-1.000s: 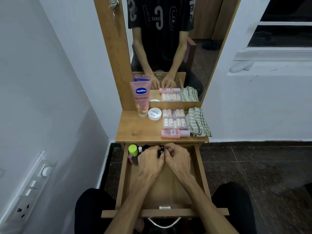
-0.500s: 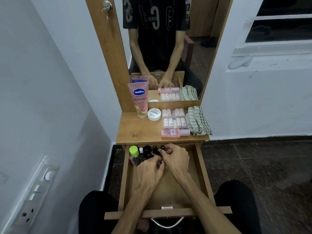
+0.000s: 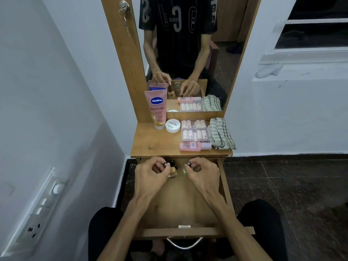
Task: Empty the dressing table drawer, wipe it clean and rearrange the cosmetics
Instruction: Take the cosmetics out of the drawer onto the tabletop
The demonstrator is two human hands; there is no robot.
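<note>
The wooden drawer (image 3: 224,187) is pulled out below the dressing table top (image 3: 150,146). My left hand (image 3: 150,176) is at the drawer's back left, fingers closed around small nail polish bottles (image 3: 172,171), one with a beige body. My right hand (image 3: 203,173) is at the back right, closed on a small dark-capped bottle with a green body (image 3: 185,171). On the top stand a pink Vaseline tube (image 3: 157,108), a white round tin (image 3: 172,125), a clear box of small bottles (image 3: 194,129), a pink bottle lying flat (image 3: 194,146) and a striped cloth (image 3: 220,133).
A mirror (image 3: 188,44) rises behind the top and reflects me. A white wall with a switch panel (image 3: 37,213) is close on the left. Dark tiled floor (image 3: 282,176) lies to the right. The drawer's metal handle (image 3: 184,243) is near my knees.
My hands were together at the drawer's back centre; now they have parted, the left to the back left and the right to the back right, each holding small bottles.
</note>
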